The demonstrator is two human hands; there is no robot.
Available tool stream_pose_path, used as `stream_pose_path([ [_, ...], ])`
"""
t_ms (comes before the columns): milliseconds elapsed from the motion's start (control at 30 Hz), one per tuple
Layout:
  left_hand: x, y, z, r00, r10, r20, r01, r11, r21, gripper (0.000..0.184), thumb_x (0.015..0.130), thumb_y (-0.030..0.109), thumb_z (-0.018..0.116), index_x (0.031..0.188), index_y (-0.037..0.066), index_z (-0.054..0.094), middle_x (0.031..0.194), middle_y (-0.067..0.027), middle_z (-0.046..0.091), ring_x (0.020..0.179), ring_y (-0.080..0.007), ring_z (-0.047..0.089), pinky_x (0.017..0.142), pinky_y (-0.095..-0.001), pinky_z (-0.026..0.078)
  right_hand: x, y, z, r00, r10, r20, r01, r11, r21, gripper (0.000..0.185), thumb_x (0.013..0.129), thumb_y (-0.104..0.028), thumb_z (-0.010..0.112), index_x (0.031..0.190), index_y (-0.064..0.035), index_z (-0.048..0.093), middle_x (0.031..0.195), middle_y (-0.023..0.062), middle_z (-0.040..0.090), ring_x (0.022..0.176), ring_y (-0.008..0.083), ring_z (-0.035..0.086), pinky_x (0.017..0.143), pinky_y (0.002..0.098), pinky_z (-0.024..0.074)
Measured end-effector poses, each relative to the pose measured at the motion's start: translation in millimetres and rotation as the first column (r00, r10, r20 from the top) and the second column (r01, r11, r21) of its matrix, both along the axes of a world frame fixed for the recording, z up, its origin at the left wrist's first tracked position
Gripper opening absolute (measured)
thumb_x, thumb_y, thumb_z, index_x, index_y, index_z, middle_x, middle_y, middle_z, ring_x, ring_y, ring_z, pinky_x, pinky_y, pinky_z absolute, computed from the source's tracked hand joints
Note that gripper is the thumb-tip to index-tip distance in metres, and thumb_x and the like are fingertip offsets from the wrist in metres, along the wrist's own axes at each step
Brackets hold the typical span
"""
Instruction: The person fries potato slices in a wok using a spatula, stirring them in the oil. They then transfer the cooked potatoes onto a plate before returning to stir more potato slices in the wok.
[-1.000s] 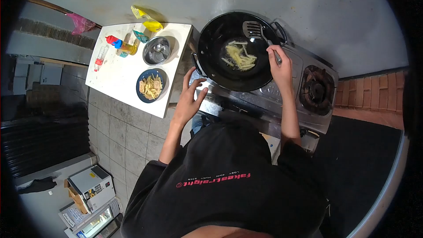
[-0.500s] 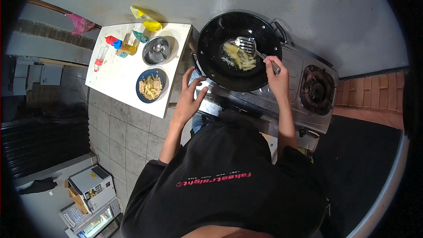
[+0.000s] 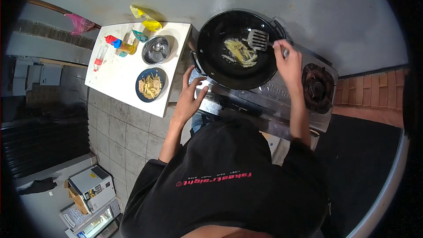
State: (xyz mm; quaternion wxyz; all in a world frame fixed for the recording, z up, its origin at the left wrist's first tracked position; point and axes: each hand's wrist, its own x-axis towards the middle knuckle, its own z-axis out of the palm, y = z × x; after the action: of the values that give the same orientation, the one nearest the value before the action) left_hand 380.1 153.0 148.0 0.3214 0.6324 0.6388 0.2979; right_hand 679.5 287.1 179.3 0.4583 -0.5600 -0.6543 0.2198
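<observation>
A black wok (image 3: 216, 68) sits on the gas stove, with pale potato fries (image 3: 240, 53) frying in a little oil at its middle. My right hand (image 3: 288, 64) is closed round the handle of a slotted metal spatula (image 3: 258, 39). The spatula's head is over the wok's right side, apart from most of the fries. My left hand (image 3: 189, 99) has its fingers spread, beside the wok's left handle (image 3: 196, 64); whether a fingertip touches that handle I cannot tell.
A white table (image 3: 119, 77) on the left bears a dark plate of cooked fries (image 3: 150, 86), a steel bowl (image 3: 156, 50), sauce bottles (image 3: 121, 45) and a yellow packet (image 3: 152, 25). A second burner (image 3: 318, 89) lies right of the wok. Behind the stove rises a grey wall.
My right hand has moved right and up with the spatula, lifting its head off the fries to the wok's right side. The fries lie more spread out. My left hand stays put.
</observation>
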Motion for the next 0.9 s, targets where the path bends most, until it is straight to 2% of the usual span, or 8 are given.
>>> stream_pose_path([
  [100,1.5,-0.2,5.2,1.0,-0.009,-0.003,0.009,1.0,-0.007,0.034,0.099,0.022,0.062,0.124,0.0,0.061,0.158,-0.0144,0.027,0.12,-0.0294,0.06,0.099,-0.0395,0.052,2.7,20.2,27.2,0.994,0.043,0.096,-0.037,0.997,-0.068,0.023,0.097,-0.021,0.061,0.093,0.001,0.064,0.063,0.0211,0.053,0.052,0.0296,0.043,0.055,0.0373,0.0419],
  [167,0.6,-0.3,7.1,1.0,-0.002,0.001,0.002,1.0,-0.011,0.034,0.099,0.023,0.062,0.124,0.0,0.061,0.158,-0.0144,0.026,0.122,-0.0302,0.059,0.099,-0.0398,0.051,1.4,31.1,41.3,0.973,0.097,0.211,-0.062,0.984,-0.169,0.023,0.096,-0.021,0.062,0.093,0.0013,0.064,0.062,0.0208,0.054,0.052,0.0318,0.046,0.055,0.0386,0.0424],
  [300,-0.4,-2.5,-0.6,0.999,-0.005,-0.034,0.005,1.0,-0.001,0.034,0.1,0.025,0.061,0.123,0.001,0.061,0.16,-0.0135,0.025,0.124,-0.0307,0.058,0.099,-0.0403,0.051,1.9,52.7,43.2,0.931,0.173,0.322,-0.127,0.979,-0.16,0.026,0.094,-0.023,0.061,0.095,0.0026,0.065,0.064,0.0223,0.057,0.059,0.0397,0.053,0.061,0.0432,0.0438],
  [433,1.7,-3.3,-1.4,1.0,0.006,-0.015,-0.007,1.0,-0.017,0.035,0.1,0.025,0.06,0.125,0.001,0.06,0.161,-0.0119,0.024,0.121,-0.0302,0.059,0.099,-0.0404,0.051,1.8,64.3,37.0,0.929,0.21,0.306,-0.14,0.962,-0.235,0.026,0.093,-0.023,0.059,0.095,0.002,0.066,0.066,0.0215,0.059,0.061,0.0346,0.059,0.062,0.0422,0.0452],
  [633,2.7,-2.9,-5.0,0.999,0.007,-0.039,-0.006,1.0,0.004,0.035,0.1,0.025,0.06,0.126,0.002,0.059,0.161,-0.0115,0.023,0.12,-0.0298,0.06,0.098,-0.0404,0.051,12.4,78.7,-22.9,0.954,0.301,0.015,-0.273,0.885,-0.378,0.023,0.093,-0.02,0.056,0.088,-0.0011,0.067,0.057,0.0066,0.056,0.054,0.0144,0.056,0.055,0.0356,0.0441],
  [733,3.3,-2.4,-4.7,0.999,0.006,-0.037,-0.006,1.0,0.022,0.034,0.1,0.025,0.06,0.125,0.001,0.06,0.161,-0.0116,0.023,0.121,-0.0302,0.059,0.098,-0.0405,0.051,6.2,73.4,-37.5,0.899,0.27,-0.345,-0.416,0.775,-0.476,0.021,0.095,-0.019,0.053,0.084,-0.0061,0.065,0.052,-0.0047,0.043,0.044,0.0047,0.041,0.042,0.0258,0.0314],
  [833,3.4,-1.5,-4.1,0.999,0.01,-0.037,-0.009,1.0,0.022,0.034,0.1,0.026,0.06,0.124,0.001,0.061,0.161,-0.0119,0.023,0.122,-0.0309,0.059,0.099,-0.0409,0.051,-4.5,64.7,-41.3,0.905,0.245,-0.349,-0.39,0.806,-0.445,0.02,0.095,-0.019,0.053,0.084,-0.0062,0.065,0.051,-0.0051,0.041,0.043,0.0049,0.04,0.042,0.0266,0.0306],
  [900,3.8,-1.9,-2.7,0.999,0.009,-0.051,-0.008,1.0,0.024,0.034,0.1,0.026,0.06,0.124,0.001,0.06,0.161,-0.012,0.023,0.122,-0.0309,0.059,0.099,-0.041,0.051,-7.7,61.0,-38.5,0.921,0.244,-0.304,-0.369,0.793,-0.484,0.021,0.095,-0.018,0.053,0.086,-0.004,0.067,0.055,-0.0006,0.05,0.048,0.008,0.048,0.048,0.0282,0.0381],
])
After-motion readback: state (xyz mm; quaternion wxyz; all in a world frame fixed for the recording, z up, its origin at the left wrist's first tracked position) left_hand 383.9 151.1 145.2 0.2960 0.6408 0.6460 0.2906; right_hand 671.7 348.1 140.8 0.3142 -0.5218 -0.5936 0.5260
